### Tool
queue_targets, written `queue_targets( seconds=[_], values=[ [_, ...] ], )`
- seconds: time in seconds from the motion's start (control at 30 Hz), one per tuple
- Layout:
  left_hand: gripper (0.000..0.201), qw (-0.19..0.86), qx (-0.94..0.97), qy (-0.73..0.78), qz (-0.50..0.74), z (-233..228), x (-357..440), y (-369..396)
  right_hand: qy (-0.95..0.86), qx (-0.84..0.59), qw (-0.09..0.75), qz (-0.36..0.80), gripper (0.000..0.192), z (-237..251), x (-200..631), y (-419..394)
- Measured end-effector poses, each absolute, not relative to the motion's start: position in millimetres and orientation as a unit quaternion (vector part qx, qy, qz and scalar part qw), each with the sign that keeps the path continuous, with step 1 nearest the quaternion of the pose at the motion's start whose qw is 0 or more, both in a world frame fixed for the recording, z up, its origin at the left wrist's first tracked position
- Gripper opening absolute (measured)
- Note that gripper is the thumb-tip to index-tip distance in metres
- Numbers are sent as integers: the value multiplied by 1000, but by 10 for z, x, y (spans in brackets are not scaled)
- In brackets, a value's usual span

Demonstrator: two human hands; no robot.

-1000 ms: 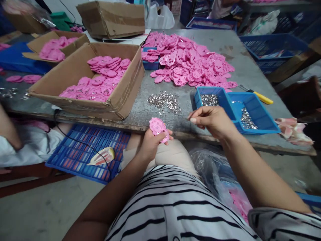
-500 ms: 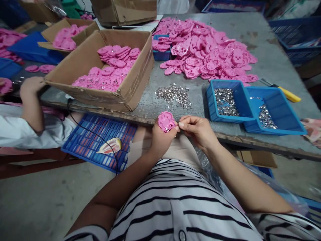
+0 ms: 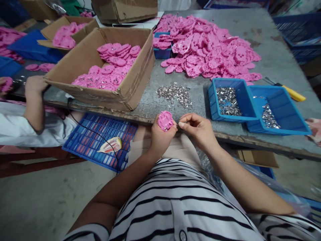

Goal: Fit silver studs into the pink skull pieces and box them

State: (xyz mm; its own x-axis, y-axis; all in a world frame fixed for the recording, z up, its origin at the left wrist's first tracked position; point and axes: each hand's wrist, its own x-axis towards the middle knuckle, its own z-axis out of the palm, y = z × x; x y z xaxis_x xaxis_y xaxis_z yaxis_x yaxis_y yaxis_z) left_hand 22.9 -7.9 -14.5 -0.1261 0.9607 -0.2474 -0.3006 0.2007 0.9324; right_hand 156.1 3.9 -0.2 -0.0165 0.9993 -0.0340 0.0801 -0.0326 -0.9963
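Fingers of the left hand (image 3: pixel 160 135) clamp a pink plastic disc (image 3: pixel 165 120) just over the near edge of the grey table (image 3: pixel 271 63). Beside it, the right hand (image 3: pixel 198 129) pinches thumb and forefinger together against the disc's rim, perhaps on a small metal piece, too tiny to tell. Loose silver pieces (image 3: pixel 175 94) lie just beyond.
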Motion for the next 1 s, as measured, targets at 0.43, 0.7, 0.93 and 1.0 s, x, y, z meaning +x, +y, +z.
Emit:
queue_targets(
  seconds=[0.43,0.7,0.93,1.0],
  values=[
    [29,731,193,402,516,68,217,-54,-493,-513,475,517,31,52,1485,-11],
    [35,717,186,412,530,44,271,-92,-497,-522,470,510,34,29,1429,-45],
    [36,695,187,412,559,-12,294,-120,-474,-518,494,513,30,-52,1402,-45],
    [34,698,183,409,558,-15,298,-124,-466,-521,495,516,28,-60,1396,-43]
  ],
)
